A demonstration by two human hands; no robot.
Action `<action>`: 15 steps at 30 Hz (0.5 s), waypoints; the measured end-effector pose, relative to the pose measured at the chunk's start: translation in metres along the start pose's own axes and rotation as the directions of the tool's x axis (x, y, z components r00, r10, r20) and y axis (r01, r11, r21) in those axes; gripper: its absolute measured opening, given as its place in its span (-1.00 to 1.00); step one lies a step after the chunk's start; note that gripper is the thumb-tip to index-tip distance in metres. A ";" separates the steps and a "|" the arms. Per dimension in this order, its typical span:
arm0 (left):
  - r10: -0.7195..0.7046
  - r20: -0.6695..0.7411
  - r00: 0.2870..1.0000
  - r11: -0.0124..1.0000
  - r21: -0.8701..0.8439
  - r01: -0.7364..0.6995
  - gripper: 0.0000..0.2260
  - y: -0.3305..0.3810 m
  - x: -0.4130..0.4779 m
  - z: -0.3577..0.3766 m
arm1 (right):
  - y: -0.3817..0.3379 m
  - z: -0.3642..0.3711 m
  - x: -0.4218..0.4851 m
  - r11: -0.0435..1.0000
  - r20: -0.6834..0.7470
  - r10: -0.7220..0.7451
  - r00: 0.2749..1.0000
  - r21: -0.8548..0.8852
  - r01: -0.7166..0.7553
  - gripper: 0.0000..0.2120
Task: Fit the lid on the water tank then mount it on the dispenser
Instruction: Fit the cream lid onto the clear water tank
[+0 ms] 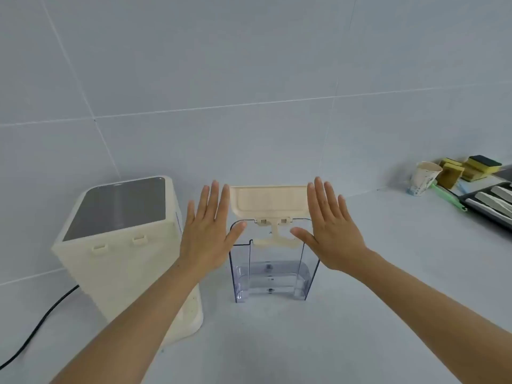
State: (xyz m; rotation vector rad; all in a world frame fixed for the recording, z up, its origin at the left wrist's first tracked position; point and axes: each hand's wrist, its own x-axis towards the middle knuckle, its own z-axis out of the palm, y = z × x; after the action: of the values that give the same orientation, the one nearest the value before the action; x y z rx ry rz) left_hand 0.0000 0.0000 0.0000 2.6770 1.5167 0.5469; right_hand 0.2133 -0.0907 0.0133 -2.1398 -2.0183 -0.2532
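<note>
Lid raised on tank rim, left hand, right hand spread flanking

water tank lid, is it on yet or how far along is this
Barely started. The cream lid stands open, hinged up at the back rim of the clear water tank, not fitted. Left hand and right hand are open, flanking the lid, holding nothing. Left to do: close the lid, then mount the tank on the dispenser standing apart at left.

Cream lid, clear tank, cream dispenser.
</note>
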 end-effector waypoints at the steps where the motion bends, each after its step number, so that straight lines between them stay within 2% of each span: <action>1: -0.046 0.040 0.998 0.997 -0.053 0.049 -0.34 0.001 -0.001 0.001 | -0.001 0.000 0.000 1.000 0.022 0.022 1.000 0.017 -0.022 -0.22; 4: -0.173 0.195 0.966 0.949 -0.229 0.216 -0.40 0.002 0.003 0.007 | 0.003 0.009 0.003 0.994 0.045 0.045 0.998 0.093 -0.049 -0.15; 6: -0.189 0.276 0.942 0.886 -0.367 0.285 -0.42 0.007 0.006 0.005 | 0.003 0.009 0.008 0.983 0.069 0.083 0.994 0.156 -0.093 -0.15; 9: -0.249 0.385 0.888 0.688 -0.575 0.442 -0.43 0.014 0.016 -0.001 | 0.002 0.010 0.015 0.944 0.152 0.150 0.977 0.271 -0.188 -0.20; 12: -0.269 0.465 0.843 0.565 -0.633 0.529 -0.41 0.018 0.025 -0.005 | 0.003 0.013 0.024 0.884 0.194 0.205 0.959 0.384 -0.267 -0.19; 15: -0.304 0.505 0.808 0.500 -0.637 0.587 -0.34 0.017 0.038 -0.004 | 0.004 0.010 0.034 0.732 0.248 0.282 0.927 0.568 -0.375 -0.16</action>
State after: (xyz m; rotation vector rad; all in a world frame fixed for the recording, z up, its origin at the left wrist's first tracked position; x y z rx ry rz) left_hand 0.0306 0.0215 0.0183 1.5157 1.3579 0.5115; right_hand 0.2193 -0.0558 0.0117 -2.0498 -1.4390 0.5557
